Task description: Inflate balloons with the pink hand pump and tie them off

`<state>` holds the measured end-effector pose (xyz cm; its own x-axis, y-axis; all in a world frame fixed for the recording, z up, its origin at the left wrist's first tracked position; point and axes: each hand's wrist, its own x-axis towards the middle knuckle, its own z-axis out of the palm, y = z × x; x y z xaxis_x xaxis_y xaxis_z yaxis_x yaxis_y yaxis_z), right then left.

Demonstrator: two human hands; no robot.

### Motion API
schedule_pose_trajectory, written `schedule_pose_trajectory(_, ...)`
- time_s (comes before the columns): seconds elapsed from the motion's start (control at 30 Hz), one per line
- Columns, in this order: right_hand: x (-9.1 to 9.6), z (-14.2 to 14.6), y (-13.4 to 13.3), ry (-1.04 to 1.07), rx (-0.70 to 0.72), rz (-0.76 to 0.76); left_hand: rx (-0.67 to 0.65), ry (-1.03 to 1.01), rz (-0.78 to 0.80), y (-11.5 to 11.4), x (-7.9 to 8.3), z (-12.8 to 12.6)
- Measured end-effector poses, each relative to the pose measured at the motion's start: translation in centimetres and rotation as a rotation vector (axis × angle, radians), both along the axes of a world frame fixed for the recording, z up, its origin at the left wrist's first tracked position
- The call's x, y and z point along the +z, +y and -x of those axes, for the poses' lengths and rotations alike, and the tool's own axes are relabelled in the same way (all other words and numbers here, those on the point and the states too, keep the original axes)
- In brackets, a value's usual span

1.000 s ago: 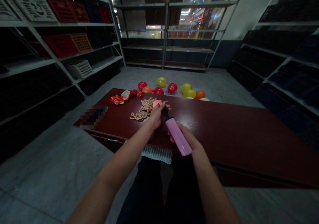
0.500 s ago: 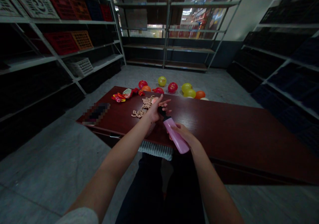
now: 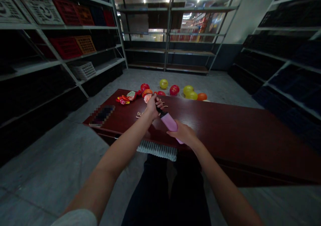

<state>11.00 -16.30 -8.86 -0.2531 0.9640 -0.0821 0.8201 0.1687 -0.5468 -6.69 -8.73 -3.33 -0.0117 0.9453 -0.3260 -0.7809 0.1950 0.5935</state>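
Observation:
A pink balloon pump (image 3: 169,121) with a black end slants between my hands above the dark red-brown table (image 3: 225,129). My left hand (image 3: 152,107) is closed around the black end. Just beyond its fingers shows a small pale-pink balloon (image 3: 147,98); the fingers hide how it meets the pump. My right hand (image 3: 182,132) grips the pink body lower down. Beige curly pieces (image 3: 139,115) lie on the table, mostly hidden behind my left hand. Farther left is a pile of limp red, yellow and pale green balloons (image 3: 123,100).
A blurred-out flat object (image 3: 102,115) lies at the table's left end. Inflated red, yellow and orange balloons (image 3: 174,90) rest on the floor beyond the table. A grey fluffy cushion (image 3: 156,149) is at the front edge. Shelves with crates (image 3: 85,44) line the left.
My left hand's spread fingers have closed around the pump's black end. My right hand and the pump have shifted slightly up and left. The pale-pink balloon now shows beyond the left hand.

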Motion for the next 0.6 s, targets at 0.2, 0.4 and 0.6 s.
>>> schedule_pose_trajectory(0.2, -1.1, -0.5, 1.3, -0.259, -0.083, -0.376, 0.307, 0.005, -0.081, 1.9, 2.8, 4.5)
schedule_pose_trajectory(0.4, -4.1, -1.8, 4.0, -0.326, -0.037, -0.563, 0.490, 0.031, -0.054, 2.8, 4.3, 7.6)
schedule_pose_trajectory(0.6, -5.5, -2.4, 5.1, -0.223, -0.114, -0.578, 0.544, 0.113, -0.094, 4.2, 4.6, 5.3)
